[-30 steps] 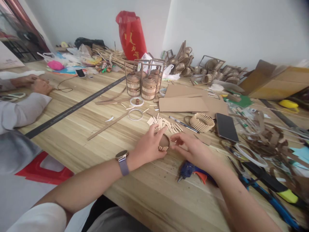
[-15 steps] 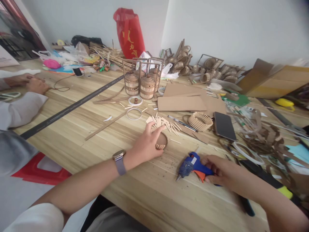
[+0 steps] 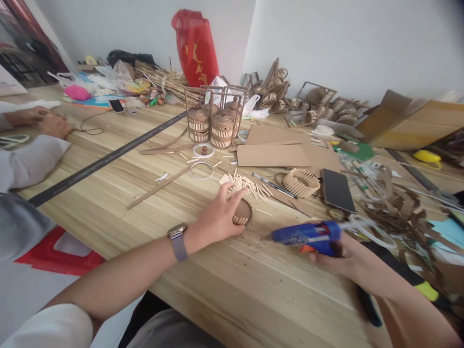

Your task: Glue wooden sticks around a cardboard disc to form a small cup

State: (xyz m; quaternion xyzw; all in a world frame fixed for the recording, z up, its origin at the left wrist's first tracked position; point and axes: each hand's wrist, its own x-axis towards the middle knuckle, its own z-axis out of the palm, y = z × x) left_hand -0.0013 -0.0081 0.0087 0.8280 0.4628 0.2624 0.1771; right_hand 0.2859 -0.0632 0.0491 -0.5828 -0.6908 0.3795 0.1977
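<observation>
My left hand (image 3: 221, 212) curls its thumb and fingers around a small round cardboard base (image 3: 242, 210) edged with short wooden sticks, holding it on the table. Just beyond it lies a pile of loose short sticks (image 3: 250, 185). In my right hand (image 3: 340, 253) is a blue hot glue gun (image 3: 308, 237), raised off the table and slightly blurred, its nozzle pointing left toward the round base. An open ring of wooden sticks (image 3: 300, 182) stands farther back, with a pen (image 3: 273, 184) beside it.
Lidded stick baskets (image 3: 222, 128) in frames stand mid-table behind white rings (image 3: 201, 170). Cardboard sheets (image 3: 273, 154), a phone (image 3: 338, 189) and tangled brown strips (image 3: 395, 208) lie right. A black-and-yellow tool (image 3: 402, 268) lies by my right forearm. Another person's hands (image 3: 50, 123) are at left.
My right hand has lifted the glue gun and turned it from pointing downward to roughly level, facing left. My left hand and the round base have stayed in place.
</observation>
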